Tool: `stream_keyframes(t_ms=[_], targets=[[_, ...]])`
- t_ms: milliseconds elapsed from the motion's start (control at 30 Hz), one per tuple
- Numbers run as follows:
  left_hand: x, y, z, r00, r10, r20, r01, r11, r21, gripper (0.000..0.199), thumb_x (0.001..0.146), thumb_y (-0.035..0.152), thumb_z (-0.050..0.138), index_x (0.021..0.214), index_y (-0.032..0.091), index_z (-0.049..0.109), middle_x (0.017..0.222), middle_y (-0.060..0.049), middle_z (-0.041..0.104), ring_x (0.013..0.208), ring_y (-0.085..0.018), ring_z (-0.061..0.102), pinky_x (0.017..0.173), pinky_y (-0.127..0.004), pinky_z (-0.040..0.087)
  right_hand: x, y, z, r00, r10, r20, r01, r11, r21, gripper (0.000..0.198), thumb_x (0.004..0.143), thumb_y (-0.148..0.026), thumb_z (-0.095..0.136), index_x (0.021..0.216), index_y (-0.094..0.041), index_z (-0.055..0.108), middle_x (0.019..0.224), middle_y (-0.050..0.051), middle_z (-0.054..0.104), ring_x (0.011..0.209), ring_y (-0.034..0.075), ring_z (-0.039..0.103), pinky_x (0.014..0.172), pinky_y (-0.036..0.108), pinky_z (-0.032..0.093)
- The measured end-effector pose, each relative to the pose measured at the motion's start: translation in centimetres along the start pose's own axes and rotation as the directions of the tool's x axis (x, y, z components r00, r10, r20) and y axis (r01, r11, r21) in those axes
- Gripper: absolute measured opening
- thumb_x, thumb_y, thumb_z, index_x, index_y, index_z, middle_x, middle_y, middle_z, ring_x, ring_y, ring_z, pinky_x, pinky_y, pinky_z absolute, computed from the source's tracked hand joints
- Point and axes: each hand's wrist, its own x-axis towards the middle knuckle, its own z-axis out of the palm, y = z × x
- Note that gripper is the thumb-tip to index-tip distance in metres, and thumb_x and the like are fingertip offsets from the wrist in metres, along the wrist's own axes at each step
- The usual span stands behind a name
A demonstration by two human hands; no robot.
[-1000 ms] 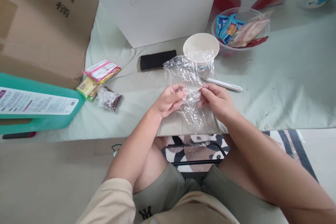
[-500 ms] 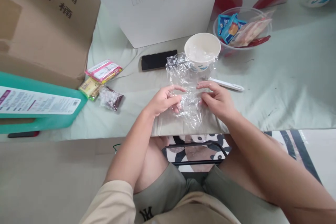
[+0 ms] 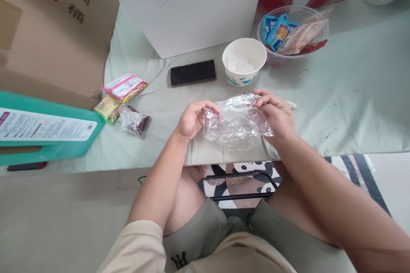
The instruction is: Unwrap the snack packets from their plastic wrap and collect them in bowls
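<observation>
A crinkled clear plastic bag (image 3: 235,126) is stretched between my two hands near the table's front edge. My left hand (image 3: 194,118) is closed on its left side, thumb and fingers pinching the film. On the other side, my right hand (image 3: 277,113) grips the bag's upper right part with bent fingers. Just beyond the bag stands a white paper bowl (image 3: 244,62) with a blue pattern; something whitish and translucent lies inside it. A white plastic utensil (image 3: 292,105) shows only its tip behind my right hand.
A black phone (image 3: 193,72) lies left of the bowl. Small food packets (image 3: 124,86) are at the left, by a green container (image 3: 48,128) and a cardboard box (image 3: 60,30). A clear tub (image 3: 261,34) holds more packets. A white box (image 3: 192,13) stands behind.
Both hands have closed on the plastic bag and spread it sideways. The film has come away from the bowl, towards me. The utensil is now mostly covered by my right hand.
</observation>
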Motion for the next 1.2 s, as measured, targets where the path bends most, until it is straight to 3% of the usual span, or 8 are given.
stream_keyframes(t_ms=[100, 200, 267, 367, 567, 767, 933, 1200], targets=[[0.1, -0.4, -0.1, 0.999, 0.039, -0.001, -0.038, 0.994, 0.098, 0.035, 0.082, 0.046, 0.066, 0.063, 0.016, 0.068, 0.075, -0.006, 0.066, 0.075, -0.018, 0.069, 0.065, -0.028, 0.055, 0.1, -0.2, 0.2, 0.984, 0.177, 0.013, -0.177, 0.975, 0.133, 0.019, 0.076, -0.033, 0.065, 0.093, -0.027, 0.061, 0.123, 0.004, 0.057, 0.091, 0.018, 0.063, 0.063, 0.03, 0.051], [0.2, -0.6, -0.3, 0.997, 0.078, -0.026, -0.072, 0.981, 0.18, 0.015, 0.068, 0.024, 0.078, 0.074, 0.017, 0.066, 0.084, -0.001, 0.065, 0.076, -0.015, 0.069, 0.054, -0.021, 0.049, -0.1, -0.4, 0.4, 0.962, 0.263, 0.072, -0.269, 0.958, 0.1, 0.067, 0.068, -0.032, 0.079, 0.127, -0.035, 0.046, 0.113, 0.002, 0.061, 0.078, 0.016, 0.062, 0.06, 0.03, 0.051], [0.2, -0.5, -0.4, 0.991, 0.092, -0.093, -0.079, 0.989, 0.129, 0.035, 0.063, 0.016, 0.079, 0.095, 0.023, 0.065, 0.092, 0.001, 0.065, 0.074, -0.013, 0.069, 0.053, -0.02, 0.048, -0.3, -0.4, 0.4, 0.948, 0.292, 0.129, -0.296, 0.955, 0.018, 0.084, 0.063, -0.026, 0.083, 0.134, -0.034, 0.04, 0.095, -0.001, 0.063, 0.068, 0.015, 0.059, 0.06, 0.031, 0.051], [0.1, -0.1, -0.3, 0.991, 0.046, -0.127, -0.054, 0.996, -0.066, 0.058, 0.064, 0.023, 0.081, 0.117, 0.029, 0.059, 0.105, -0.001, 0.069, 0.08, -0.014, 0.071, 0.064, -0.024, 0.055, -0.4, -0.5, 0.5, 0.961, 0.239, 0.14, -0.241, 0.971, -0.008, 0.066, 0.065, -0.026, 0.08, 0.123, -0.028, 0.048, 0.077, -0.005, 0.058, 0.065, 0.015, 0.057, 0.062, 0.031, 0.05], [-0.2, -0.5, 1.1, 0.97, -0.228, 0.085, 0.235, 0.97, -0.071, 0.038, 0.07, 0.035, 0.083, 0.099, 0.017, 0.067, 0.096, -0.008, 0.076, 0.084, -0.02, 0.074, 0.074, -0.031, 0.059, -0.4, -0.7, 0.8, 0.968, 0.176, 0.178, -0.178, 0.984, -0.008, 0.037, 0.071, -0.041, 0.078, 0.099, -0.026, 0.06, 0.081, -0.002, 0.064, 0.071, 0.015, 0.061, 0.065, 0.03, 0.051], [-0.3, -0.4, 0.8, 0.969, -0.21, -0.131, 0.231, 0.956, 0.18, 0.031, 0.08, 0.033, 0.075, 0.107, 0.019, 0.067, 0.062, 0.005, 0.062, 0.046, -0.009, 0.058, 0.043, -0.019, 0.045, -0.5, -0.4, 0.2, 0.919, 0.287, 0.27, -0.18, 0.916, -0.358, 0.018, 0.08, -0.04, 0.071, 0.087, -0.023, 0.071, 0.063, -0.002, 0.062, 0.053, 0.015, 0.057, 0.052, 0.03, 0.046], [-0.6, 0.2, 0.0, 0.984, -0.165, -0.072, 0.169, 0.983, 0.065, 0.036, 0.074, 0.037, 0.081, 0.102, 0.022, 0.065, 0.044, 0.011, 0.045, 0.034, -0.007, 0.042, 0.035, -0.017, 0.034, -0.7, -0.3, 0.6, 0.927, 0.281, 0.249, -0.253, 0.957, -0.141, 0.024, 0.081, -0.04, 0.07, 0.1, -0.026, 0.068, 0.053, -0.007, 0.051, 0.044, 0.013, 0.048, 0.044, 0.028, 0.04], [0.2, 0.3, -0.3, 0.993, -0.11, -0.042, 0.108, 0.992, -0.061, 0.03, 0.072, 0.045, 0.068, 0.066, 0.016, 0.067, 0.068, -0.003, 0.063, 0.06, -0.012, 0.061, 0.054, -0.024, 0.052, -0.3, -0.8, 0.3, 0.952, 0.179, 0.25, -0.179, 0.984, -0.02, 0.017, 0.078, -0.04, 0.06, 0.075, -0.024, 0.064, 0.063, 0.0, 0.057, 0.056, 0.016, 0.054, 0.054, 0.032, 0.045]])
